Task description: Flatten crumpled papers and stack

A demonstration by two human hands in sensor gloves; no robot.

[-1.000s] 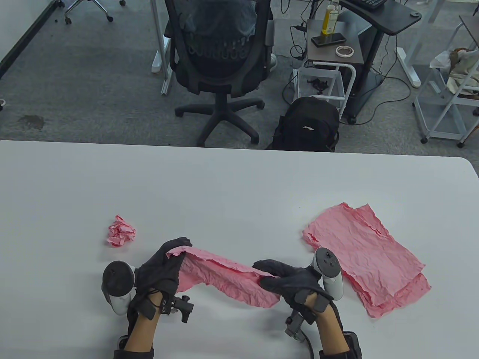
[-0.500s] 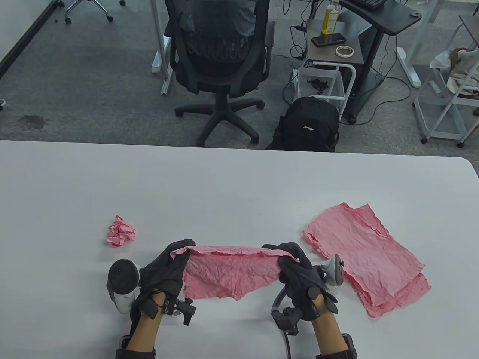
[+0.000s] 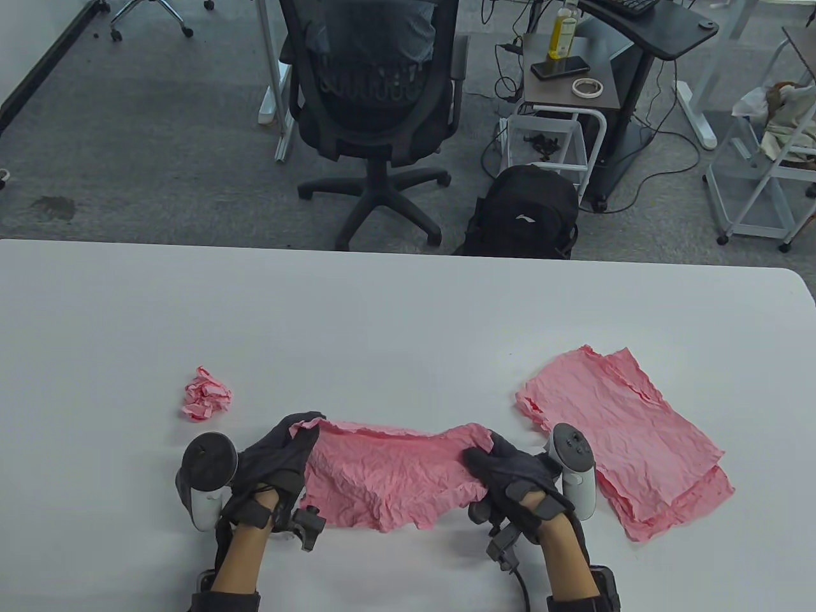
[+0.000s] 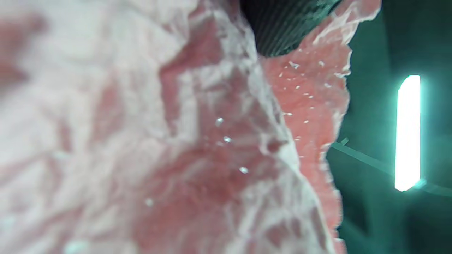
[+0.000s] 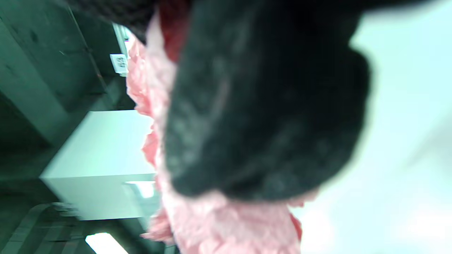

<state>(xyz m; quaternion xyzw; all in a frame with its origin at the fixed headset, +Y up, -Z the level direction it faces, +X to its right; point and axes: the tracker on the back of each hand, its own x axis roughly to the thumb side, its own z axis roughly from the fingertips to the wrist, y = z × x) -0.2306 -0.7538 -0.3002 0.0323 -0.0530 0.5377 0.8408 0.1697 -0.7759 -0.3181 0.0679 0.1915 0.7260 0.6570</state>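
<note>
**Wrinkled pink sheet stretched between two gloved hands**

A pink paper sheet (image 3: 392, 478), thin and heavily creased, with ragged torn-looking edges, is spread low over the near part of the white worktop (image 3: 382, 319). The left hand (image 3: 277, 459), in a dark knitted glove, grips the sheet's left edge, its fingers (image 3: 299, 424) curled over the upper corner. The right hand (image 3: 510, 475) holds the opposite edge, its fingers folded around the paper's upper right corner. The sheet sags between them in a rough rectangle; its lower edge hangs uneven and wavy.

From the left wrist view the paper (image 4: 176, 141) fills most of the frame, crinkled and faintly translucent, with a dark ribbed fingertip (image 4: 282, 24) against it. The right wrist view shows blurred black glove fabric (image 5: 261, 106) bunched over the pink paper (image 5: 226, 222).

To the right, well apart from the hands, lies a stack of flattened pink sheets (image 3: 621, 437), slightly offset and crinkled. To the left sits a tight crumpled pink ball (image 3: 205, 395).
</note>
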